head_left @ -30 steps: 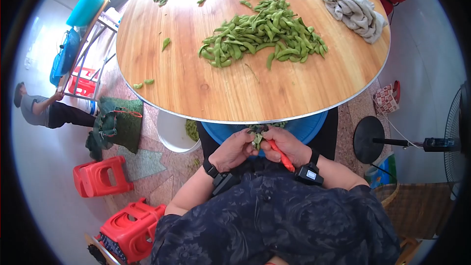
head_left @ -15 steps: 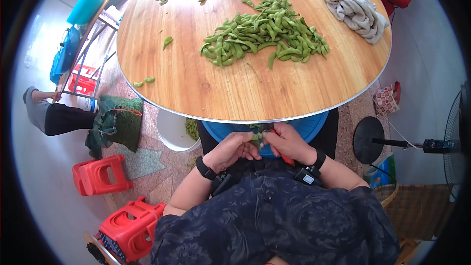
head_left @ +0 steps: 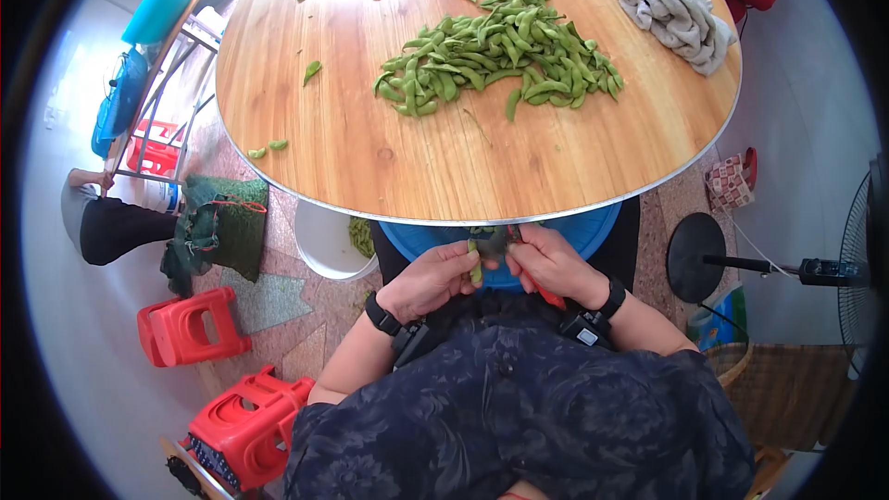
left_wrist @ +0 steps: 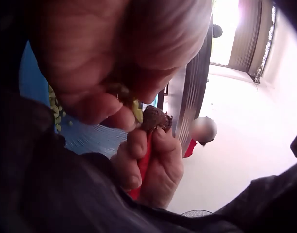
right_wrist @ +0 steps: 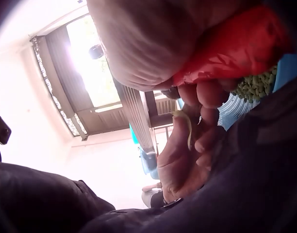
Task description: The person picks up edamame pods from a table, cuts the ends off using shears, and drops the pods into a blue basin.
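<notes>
My left hand [head_left: 428,283] pinches a green soybean pod [head_left: 476,265] between thumb and fingers, below the table's near edge. Close beside it, my right hand [head_left: 557,265] grips a red-handled tool [left_wrist: 145,162] whose dark, rough end points at the pod in the left wrist view. The right wrist view shows the pod as a thin, curved pale-green edge against the left thumb. Under both hands is a blue basin [head_left: 595,243], and shelled green beans [right_wrist: 255,87] lie in it. The fingers partly cover the pod.
The round wooden table [head_left: 324,143] bears a heap of pods [head_left: 500,56] and a crumpled grey cloth [head_left: 669,14]. A white bucket [head_left: 319,241] with green pieces stands at left, near red stools [head_left: 194,326]. A fan [head_left: 824,270] stands at right. Another person [head_left: 120,222] bends over at far left.
The right hand has shifted a little up and right, turning the red handle. A longer pod now shows upright in the left fingers. The person at far left has bent lower.
</notes>
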The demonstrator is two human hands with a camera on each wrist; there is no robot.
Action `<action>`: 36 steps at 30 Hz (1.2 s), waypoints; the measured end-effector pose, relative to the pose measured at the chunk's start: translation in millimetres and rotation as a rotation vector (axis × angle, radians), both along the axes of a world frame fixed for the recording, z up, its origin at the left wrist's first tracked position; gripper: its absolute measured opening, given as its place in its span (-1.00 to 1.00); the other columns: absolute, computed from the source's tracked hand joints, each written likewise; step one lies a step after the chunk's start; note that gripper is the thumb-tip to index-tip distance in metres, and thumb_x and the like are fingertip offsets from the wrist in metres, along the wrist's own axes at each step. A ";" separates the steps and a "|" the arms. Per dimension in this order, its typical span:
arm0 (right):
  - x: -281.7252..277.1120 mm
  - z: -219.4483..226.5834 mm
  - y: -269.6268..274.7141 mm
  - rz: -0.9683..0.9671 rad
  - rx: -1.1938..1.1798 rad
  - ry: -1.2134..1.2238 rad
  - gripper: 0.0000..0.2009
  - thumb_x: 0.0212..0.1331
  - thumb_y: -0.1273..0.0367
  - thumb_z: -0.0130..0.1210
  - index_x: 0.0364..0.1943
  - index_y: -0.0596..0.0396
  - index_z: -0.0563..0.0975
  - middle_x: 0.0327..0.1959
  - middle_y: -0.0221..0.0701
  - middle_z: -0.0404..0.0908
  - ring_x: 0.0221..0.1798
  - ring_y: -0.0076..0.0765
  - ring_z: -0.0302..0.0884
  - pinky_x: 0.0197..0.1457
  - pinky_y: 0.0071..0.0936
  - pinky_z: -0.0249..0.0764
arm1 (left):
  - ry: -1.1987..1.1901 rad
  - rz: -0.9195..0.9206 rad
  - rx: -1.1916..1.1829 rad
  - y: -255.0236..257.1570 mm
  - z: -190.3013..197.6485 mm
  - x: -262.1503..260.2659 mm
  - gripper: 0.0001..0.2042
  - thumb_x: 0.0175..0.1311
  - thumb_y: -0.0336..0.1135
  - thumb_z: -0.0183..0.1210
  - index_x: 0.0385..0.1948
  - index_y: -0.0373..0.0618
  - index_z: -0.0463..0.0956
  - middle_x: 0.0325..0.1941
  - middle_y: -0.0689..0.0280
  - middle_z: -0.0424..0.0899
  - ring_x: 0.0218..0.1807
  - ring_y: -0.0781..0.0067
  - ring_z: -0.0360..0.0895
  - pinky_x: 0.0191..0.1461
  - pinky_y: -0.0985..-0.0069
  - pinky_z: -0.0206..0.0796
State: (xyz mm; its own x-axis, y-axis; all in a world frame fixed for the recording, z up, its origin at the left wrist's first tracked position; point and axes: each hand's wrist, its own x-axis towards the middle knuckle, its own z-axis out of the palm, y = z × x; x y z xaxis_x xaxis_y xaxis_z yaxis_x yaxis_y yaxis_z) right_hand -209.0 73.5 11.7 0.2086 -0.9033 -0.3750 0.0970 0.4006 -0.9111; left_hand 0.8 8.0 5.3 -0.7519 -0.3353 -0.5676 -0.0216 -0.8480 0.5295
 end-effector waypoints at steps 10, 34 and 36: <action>0.8 6.7 -6.5 0.153 -0.059 0.116 -0.85 0.22 0.42 -0.17 -0.20 0.21 0.31 -0.58 -0.41 0.44 -0.69 -0.54 0.36 -0.63 -0.54 0.32 | -0.116 -0.130 -0.225 2.8 1.6 -5.6 -0.78 0.47 -0.23 -0.08 -0.35 -0.12 0.43 -0.46 0.49 0.40 -0.46 0.71 0.24 -0.37 0.74 0.12; 7.1 -5.2 -4.6 0.173 -0.308 0.399 -0.82 0.19 0.40 -0.10 -0.23 0.23 0.28 -0.44 0.04 0.48 -0.33 0.28 0.46 -0.33 -0.05 0.33 | -0.241 -0.193 -0.749 7.0 0.9 -6.2 -0.81 0.41 -0.28 0.01 -0.39 -0.17 0.43 -0.54 0.55 0.30 -0.47 0.73 0.18 -0.41 0.65 0.11; 8.2 -7.3 -5.5 0.170 -0.316 0.405 -0.83 0.19 0.41 -0.11 -0.22 0.23 0.29 -0.46 -0.01 0.48 -0.37 0.22 0.47 -0.35 -0.08 0.34 | -0.272 -0.168 -0.791 5.8 3.6 -6.8 -0.83 0.41 -0.29 0.03 -0.39 -0.13 0.40 -0.53 0.56 0.29 -0.47 0.75 0.18 -0.41 0.69 0.09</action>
